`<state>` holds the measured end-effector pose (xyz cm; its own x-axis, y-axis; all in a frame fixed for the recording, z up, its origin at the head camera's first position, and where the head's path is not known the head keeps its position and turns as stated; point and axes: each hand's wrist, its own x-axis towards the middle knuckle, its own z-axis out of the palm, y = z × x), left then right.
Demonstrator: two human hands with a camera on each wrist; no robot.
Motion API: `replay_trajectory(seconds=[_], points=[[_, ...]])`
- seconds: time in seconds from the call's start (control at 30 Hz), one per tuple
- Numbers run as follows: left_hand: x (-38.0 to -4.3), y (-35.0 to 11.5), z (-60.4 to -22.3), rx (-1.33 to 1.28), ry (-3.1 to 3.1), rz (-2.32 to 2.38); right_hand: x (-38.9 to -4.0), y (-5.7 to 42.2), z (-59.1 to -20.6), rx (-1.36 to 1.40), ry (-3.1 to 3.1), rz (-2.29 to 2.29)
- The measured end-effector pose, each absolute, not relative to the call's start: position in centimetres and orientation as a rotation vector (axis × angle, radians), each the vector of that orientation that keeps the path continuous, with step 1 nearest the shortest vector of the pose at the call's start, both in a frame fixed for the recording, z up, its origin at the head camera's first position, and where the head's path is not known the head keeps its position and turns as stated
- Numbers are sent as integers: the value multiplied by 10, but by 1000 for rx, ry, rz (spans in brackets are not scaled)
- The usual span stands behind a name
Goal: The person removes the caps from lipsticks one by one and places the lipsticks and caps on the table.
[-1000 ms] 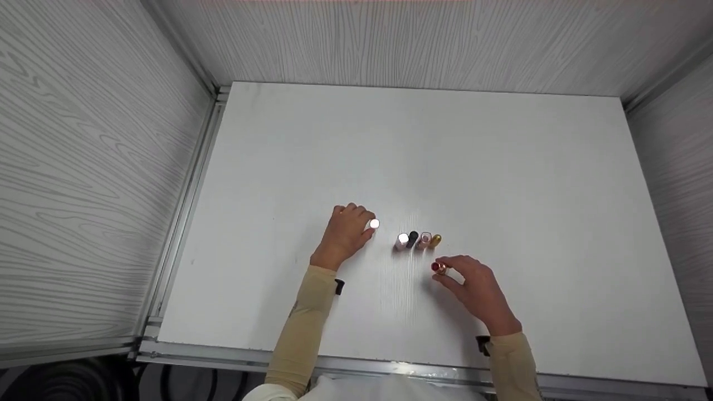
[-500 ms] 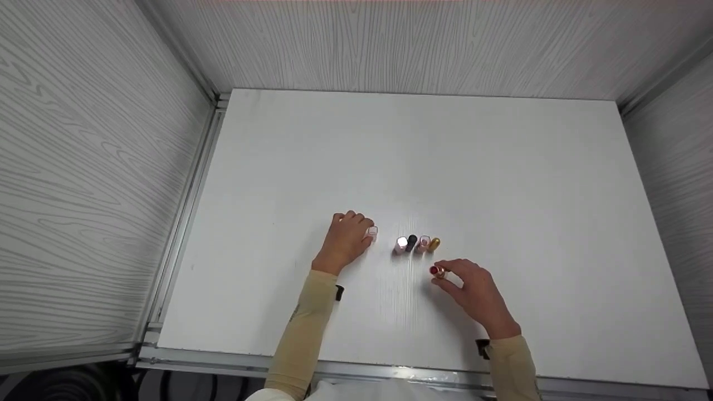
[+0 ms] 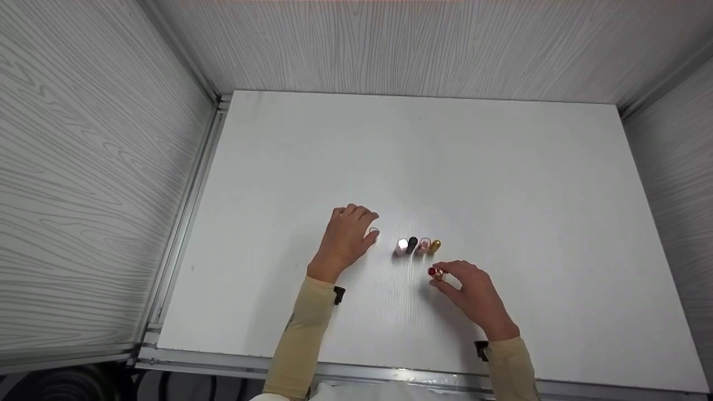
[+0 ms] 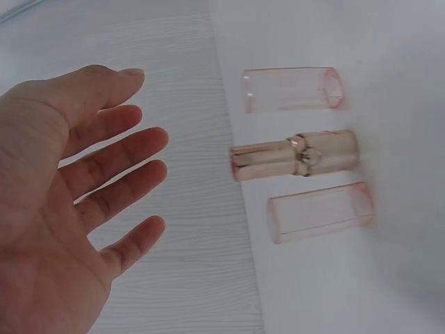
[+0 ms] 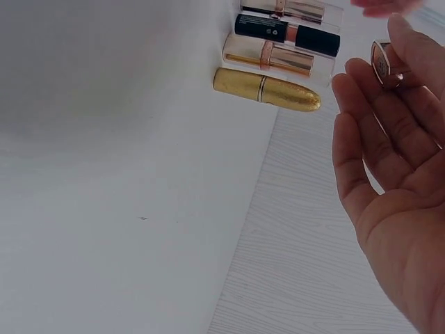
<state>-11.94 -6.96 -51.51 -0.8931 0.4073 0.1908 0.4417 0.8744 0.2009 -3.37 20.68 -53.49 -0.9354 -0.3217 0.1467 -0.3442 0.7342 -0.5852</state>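
My left hand (image 3: 345,236) has its fingers spread apart and holds nothing. Just beside its thumb, a clear cap (image 3: 374,230) stands on the table. The left wrist view has one pinkish clear cap (image 4: 292,89), an uncapped gold lipstick tube (image 4: 295,154) and a second clear cap (image 4: 321,213) upright in a row, apart from the fingers. With thumb and fingers my right hand (image 3: 473,292) pinches an uncapped lipstick (image 3: 436,273), red inside its gold tube. Its gold base (image 5: 380,64) shows in the right wrist view.
Between the hands stands a row of lipsticks: a pale one (image 3: 401,247), a black one (image 3: 411,245), a pink clear-cased one (image 3: 424,245) and a gold one (image 3: 435,247). Wood-grained panels (image 3: 390,47) border the white table (image 3: 501,167) at the back and sides.
My left hand has let go of the clear cap, and its fingers have opened away from it. The cap stands on the table. My right hand keeps the lipstick nearly still.
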Motion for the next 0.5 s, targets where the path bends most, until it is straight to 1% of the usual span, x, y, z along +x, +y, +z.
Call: replay_trajectory(seconds=[0.27,0.5], points=[[-107,-62,-484,-793,-2659,-537,-35,203,-535,578,-2855,990],[-94,-46,-473,-963,-2589,-585,-37,203,-541,674,-2805,965]])
